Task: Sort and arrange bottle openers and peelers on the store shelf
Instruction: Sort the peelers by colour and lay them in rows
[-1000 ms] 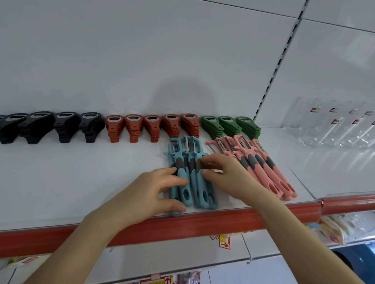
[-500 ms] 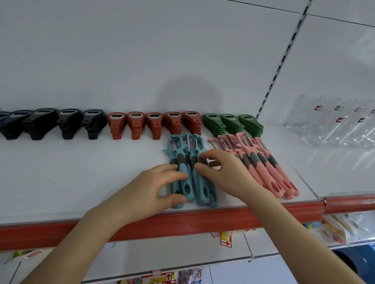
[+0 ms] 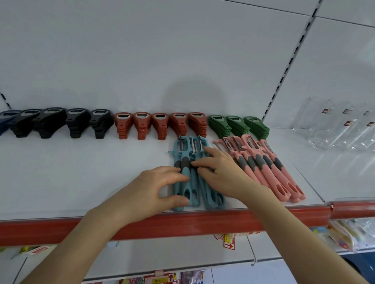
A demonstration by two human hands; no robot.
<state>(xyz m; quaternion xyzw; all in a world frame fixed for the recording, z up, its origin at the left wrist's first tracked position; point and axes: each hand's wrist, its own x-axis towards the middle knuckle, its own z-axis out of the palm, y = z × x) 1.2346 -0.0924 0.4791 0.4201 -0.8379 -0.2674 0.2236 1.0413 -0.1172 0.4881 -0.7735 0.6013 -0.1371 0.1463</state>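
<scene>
Several teal peelers (image 3: 192, 186) lie side by side near the front of the white shelf (image 3: 70, 178), blades pointing to the back. My left hand (image 3: 155, 190) grips the left ones between thumb and fingers. My right hand (image 3: 222, 174) rests its fingers on the right ones at their grey grips. Several pink peelers (image 3: 268, 168) lie in a slanted row just to the right. Along the back stand stacks of bottle openers: dark blue and black (image 3: 49, 124), red (image 3: 161, 125), green (image 3: 238, 125).
A red price rail (image 3: 45, 232) runs along the shelf's front edge. Clear glass containers (image 3: 345, 127) stand on the adjoining shelf at the right. Packaged goods hang below the shelf. The shelf area left of the teal peelers is bare white surface.
Both hands have stayed on the teal peelers and pressed them closer together. The view has shifted slightly.
</scene>
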